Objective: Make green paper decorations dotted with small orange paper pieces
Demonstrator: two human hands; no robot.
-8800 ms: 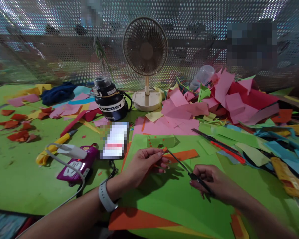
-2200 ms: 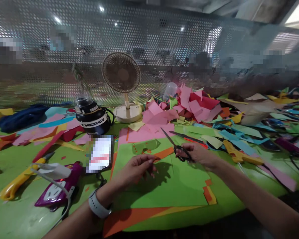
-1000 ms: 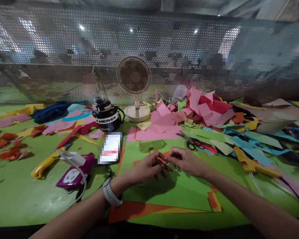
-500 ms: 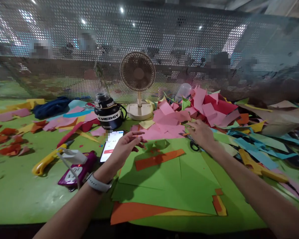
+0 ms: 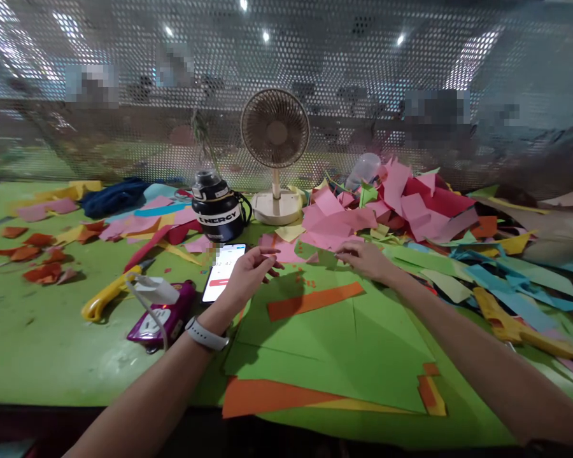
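Note:
My left hand (image 5: 253,273) is above the left side of the green sheets, fingers partly spread and nothing visible in them. My right hand (image 5: 365,261) is at the far edge of the sheets, its thumb and fingers pinched at the right side of a small green paper piece (image 5: 325,257). The stacked green sheets (image 5: 305,350) lie flat before me. An orange paper strip (image 5: 315,301) rests across them, with tiny orange scraps (image 5: 307,280) beyond it. Orange paper (image 5: 262,401) and yellow paper sticks out beneath the near edge.
Left are a lit phone (image 5: 224,272), purple power strip (image 5: 165,318), yellow cutter (image 5: 107,296) and black bottle (image 5: 218,210). A fan (image 5: 275,130) stands behind. Pink paper scraps (image 5: 339,219) are heaped at the back; a yellow-handled tool (image 5: 516,327) lies right. A perforated screen (image 5: 344,63) closes the back.
My right hand has moved left from beside the black-handled scissors to the green paper piece; the scissors are no longer visible. My left hand keeps much the same pose. The view has shifted slightly.

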